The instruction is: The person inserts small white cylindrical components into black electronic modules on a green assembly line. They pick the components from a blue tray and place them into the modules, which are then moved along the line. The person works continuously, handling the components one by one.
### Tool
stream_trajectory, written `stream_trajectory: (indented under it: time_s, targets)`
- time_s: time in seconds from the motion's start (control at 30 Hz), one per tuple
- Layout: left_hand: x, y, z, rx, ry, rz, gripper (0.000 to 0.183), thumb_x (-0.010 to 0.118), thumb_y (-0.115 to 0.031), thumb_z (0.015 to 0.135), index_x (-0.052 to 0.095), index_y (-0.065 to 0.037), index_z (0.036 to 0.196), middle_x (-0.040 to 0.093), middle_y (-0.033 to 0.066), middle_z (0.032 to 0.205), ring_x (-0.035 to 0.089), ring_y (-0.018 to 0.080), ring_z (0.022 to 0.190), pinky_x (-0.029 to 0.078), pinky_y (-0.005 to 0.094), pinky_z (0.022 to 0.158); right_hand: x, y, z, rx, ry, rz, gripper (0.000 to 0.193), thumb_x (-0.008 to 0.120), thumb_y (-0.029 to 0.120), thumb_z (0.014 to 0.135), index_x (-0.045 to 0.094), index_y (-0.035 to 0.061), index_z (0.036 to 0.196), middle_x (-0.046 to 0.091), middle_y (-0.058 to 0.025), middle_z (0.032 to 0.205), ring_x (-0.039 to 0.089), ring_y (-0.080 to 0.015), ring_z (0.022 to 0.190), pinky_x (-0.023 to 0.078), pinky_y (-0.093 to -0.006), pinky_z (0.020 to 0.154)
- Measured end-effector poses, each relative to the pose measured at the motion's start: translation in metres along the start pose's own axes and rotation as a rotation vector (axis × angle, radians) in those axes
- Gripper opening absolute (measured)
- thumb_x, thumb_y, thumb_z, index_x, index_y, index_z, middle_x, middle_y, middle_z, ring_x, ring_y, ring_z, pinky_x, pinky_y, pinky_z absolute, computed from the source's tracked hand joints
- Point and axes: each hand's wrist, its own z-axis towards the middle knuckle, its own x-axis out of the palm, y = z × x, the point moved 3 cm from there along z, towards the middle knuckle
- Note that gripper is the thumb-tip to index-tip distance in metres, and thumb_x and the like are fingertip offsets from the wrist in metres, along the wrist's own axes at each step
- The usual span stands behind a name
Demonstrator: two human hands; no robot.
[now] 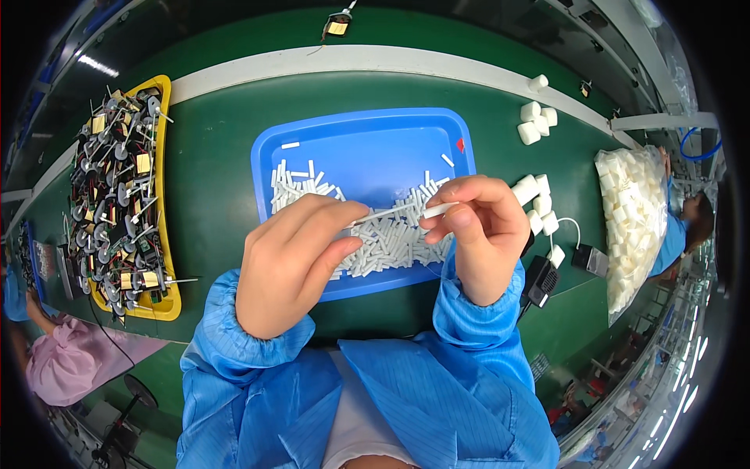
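Note:
My left hand (293, 258) and my right hand (484, 230) are held together over the near edge of a blue tray (367, 144). Between their fingertips runs a thin white strip (398, 211): the left thumb and finger pinch its left end, and the right fingers pinch a short white tube (439, 209) at its right end. Below the hands, a heap of short white tubes (391, 238) lies in the tray's near half, partly hidden by both hands.
A yellow tray (162, 305) at the left holds several small electronic parts with metal pins. White blocks (537, 121) lie right of the blue tray, beside a clear bag of white pieces (633, 223) and a black adapter (541, 280). Other people sit at both sides.

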Motion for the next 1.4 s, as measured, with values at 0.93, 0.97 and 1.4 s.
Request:
stream_trajectory:
  time_s: [0.93, 0.97, 1.4]
  targets:
    - [0.007, 0.013, -0.001, 0.000, -0.012, 0.093, 0.047, 0.075, -0.011, 0.067, 0.058, -0.005, 0.109, 0.062, 0.0098, 0.085, 0.061, 0.0267, 0.074, 0.051, 0.0346, 0.062, 0.012, -0.019, 0.018, -0.170, 0.195, -0.624, 0.011, 0.074, 0.004, 0.073, 0.065, 0.0011, 0.077, 0.063, -0.0079, 0.070, 0.061, -0.0163, 0.062, 0.047, -0.0256, 0.053]
    - [0.007, 0.012, -0.001, 0.015, -0.001, 0.108, 0.047, 0.075, -0.010, 0.066, 0.057, -0.004, 0.110, 0.063, 0.0106, 0.087, 0.061, 0.0277, 0.075, 0.050, 0.0346, 0.063, 0.013, -0.020, 0.020, -0.191, 0.222, -0.658, 0.012, 0.075, 0.005, 0.073, 0.064, 0.0017, 0.076, 0.062, -0.0076, 0.069, 0.060, -0.0169, 0.060, 0.046, -0.0262, 0.052]
    - [0.012, 0.012, 0.015, 0.115, 0.021, 0.195, 0.047, 0.077, -0.010, 0.064, 0.057, -0.003, 0.106, 0.064, 0.0120, 0.090, 0.060, 0.0287, 0.075, 0.048, 0.0352, 0.063, 0.010, -0.026, 0.026, -0.105, 0.235, -0.662, 0.010, 0.073, 0.004, 0.073, 0.065, 0.0025, 0.079, 0.061, -0.0068, 0.069, 0.057, -0.0170, 0.059, 0.045, -0.0265, 0.054]
